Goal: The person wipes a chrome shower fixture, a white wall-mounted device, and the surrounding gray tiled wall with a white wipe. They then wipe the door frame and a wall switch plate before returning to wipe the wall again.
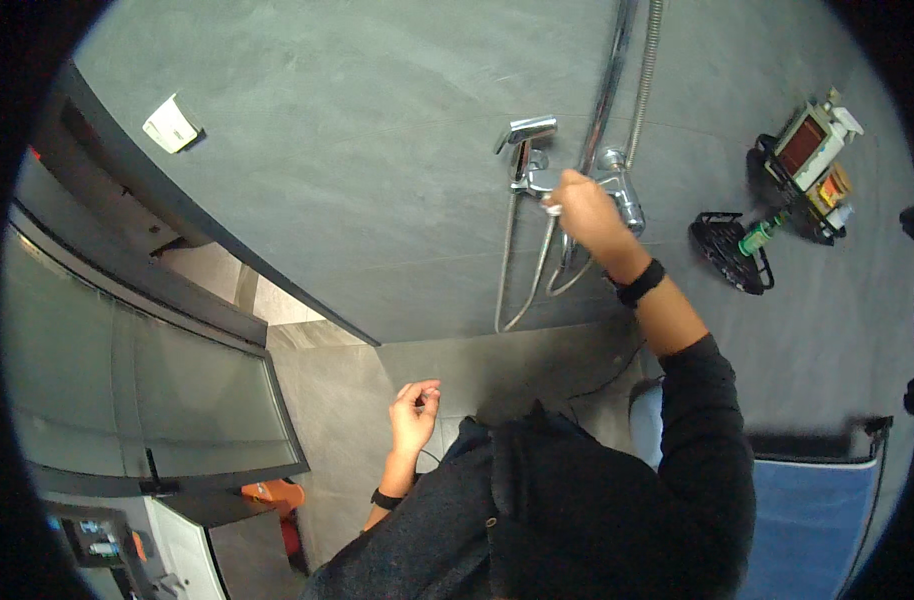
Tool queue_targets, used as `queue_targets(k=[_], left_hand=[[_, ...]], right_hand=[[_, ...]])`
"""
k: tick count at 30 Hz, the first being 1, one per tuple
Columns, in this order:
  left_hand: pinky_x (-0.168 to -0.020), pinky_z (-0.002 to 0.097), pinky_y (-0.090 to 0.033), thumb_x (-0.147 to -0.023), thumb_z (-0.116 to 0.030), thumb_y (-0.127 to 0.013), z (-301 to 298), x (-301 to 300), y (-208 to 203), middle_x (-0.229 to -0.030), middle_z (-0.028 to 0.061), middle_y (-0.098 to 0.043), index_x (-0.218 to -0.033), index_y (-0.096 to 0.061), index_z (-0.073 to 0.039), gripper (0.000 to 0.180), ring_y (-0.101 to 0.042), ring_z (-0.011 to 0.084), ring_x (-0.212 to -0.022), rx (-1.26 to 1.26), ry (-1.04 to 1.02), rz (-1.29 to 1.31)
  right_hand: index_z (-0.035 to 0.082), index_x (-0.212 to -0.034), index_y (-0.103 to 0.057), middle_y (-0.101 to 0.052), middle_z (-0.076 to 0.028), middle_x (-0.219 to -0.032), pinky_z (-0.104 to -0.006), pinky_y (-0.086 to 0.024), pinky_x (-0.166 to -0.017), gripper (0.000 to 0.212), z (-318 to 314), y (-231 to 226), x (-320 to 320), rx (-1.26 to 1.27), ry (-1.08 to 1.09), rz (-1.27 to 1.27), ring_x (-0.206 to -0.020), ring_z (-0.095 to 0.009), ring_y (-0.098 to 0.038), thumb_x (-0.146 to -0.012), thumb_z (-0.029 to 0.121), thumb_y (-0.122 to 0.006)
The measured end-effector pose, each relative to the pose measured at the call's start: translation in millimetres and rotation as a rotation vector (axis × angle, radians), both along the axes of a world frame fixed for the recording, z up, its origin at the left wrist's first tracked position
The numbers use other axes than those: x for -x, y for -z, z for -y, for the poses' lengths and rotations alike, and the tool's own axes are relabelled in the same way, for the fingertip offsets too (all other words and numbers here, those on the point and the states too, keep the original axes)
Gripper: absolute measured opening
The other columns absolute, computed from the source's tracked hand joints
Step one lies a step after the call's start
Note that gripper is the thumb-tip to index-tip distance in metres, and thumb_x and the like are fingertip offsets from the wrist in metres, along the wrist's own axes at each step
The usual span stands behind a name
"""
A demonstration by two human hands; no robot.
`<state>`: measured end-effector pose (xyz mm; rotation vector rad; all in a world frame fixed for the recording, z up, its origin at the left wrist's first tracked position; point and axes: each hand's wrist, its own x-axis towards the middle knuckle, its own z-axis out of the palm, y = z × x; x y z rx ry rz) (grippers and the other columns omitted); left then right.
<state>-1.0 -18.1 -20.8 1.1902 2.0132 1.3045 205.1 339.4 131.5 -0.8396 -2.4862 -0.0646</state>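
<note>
Pinching a small white item [553,209], the right hand [589,212] fronts the crosswise chrome shower mixer [544,182]; the left hand [414,418], loosely curled, hangs farther off.

Shower mixer [629,208] and handheld sprayer [533,128] present glossy chromed metal, the upper hose [648,85] ribbed metal, the wall [377,170] matt and stone-like, the door panel [202,405] smooth translucent glass, the sleeve [699,410] dark matt cloth.

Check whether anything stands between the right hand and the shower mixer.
Nothing visible blocks it: the right hand covers part of the shower mixer, with a small white item at the hand's edge; contact is hidden.
</note>
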Motion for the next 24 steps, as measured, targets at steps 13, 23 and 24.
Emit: queue_targets(k=[13,23,24], left_hand=[[-0.065,0.0290,-0.051,-0.087,-0.012,-0.069,31,5,5,-0.082,0.0101,-0.067,-0.098,-0.073,-0.004,0.014,-0.062,0.0182,-0.070,0.023,-0.157,-0.087],[-0.061,0.0323,-0.051,-0.088,-0.016,-0.066,-10,0,-3,-0.078,0.0123,-0.066,-0.093,-0.073,-0.005,0.014,-0.062,0.0204,-0.064,-0.025,-0.055,-0.119],[-0.061,0.0322,-0.050,-0.088,-0.016,-0.066,-17,-1,-4,-0.077,0.0122,-0.066,-0.093,-0.073,-0.005,0.015,-0.061,0.0203,-0.064,-0.028,-0.054,-0.112]], right_hand=[[0.010,-0.094,-0.075,-0.066,-0.013,-0.090,-0.0409,-0.052,-0.076,0.020,-3,-53,-54,0.051,0.349,-0.304,-0.083,-0.032,-0.065,-0.077,0.006,-0.066],[0.017,-0.115,-0.071,-0.061,-0.009,-0.102,-0.0319,-0.052,-0.074,0.028,-41,-314,-40,-0.782,-0.008,-0.769,-0.080,-0.020,-0.063,-0.087,0.014,-0.068],[0.019,-0.117,-0.070,-0.061,-0.009,-0.103,-0.0330,-0.053,-0.075,0.030,-46,-328,-33,-0.818,-0.033,-0.754,-0.082,-0.022,-0.064,-0.088,0.015,-0.068]])
